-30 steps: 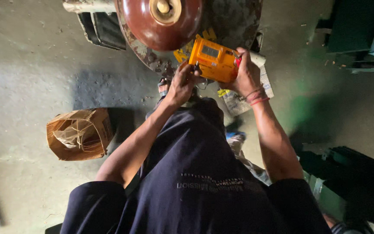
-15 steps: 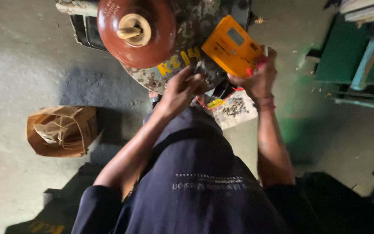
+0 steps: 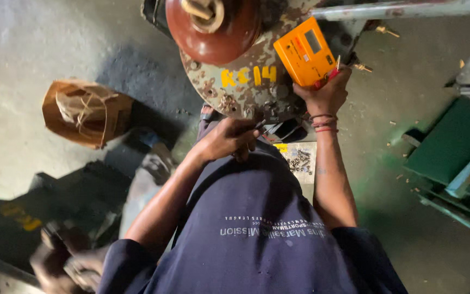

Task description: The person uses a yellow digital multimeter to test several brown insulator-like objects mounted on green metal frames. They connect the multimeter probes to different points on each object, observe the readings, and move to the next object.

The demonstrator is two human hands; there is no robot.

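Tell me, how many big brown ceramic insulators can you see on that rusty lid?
1: the brown insulator stands at the top of the rusty lid, left of the orange meter held by the right hand. Others may be out of frame.

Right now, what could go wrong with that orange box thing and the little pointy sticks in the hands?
1. The right hand props the orange meter on the rusty round plate at a tilt, gripped only at one corner; it could slip off.
2. The left hand pinches thin probes close to the plate's edge; they might slip off their spot.
3. Small screws lie in a tray just below; a knock could scatter them.
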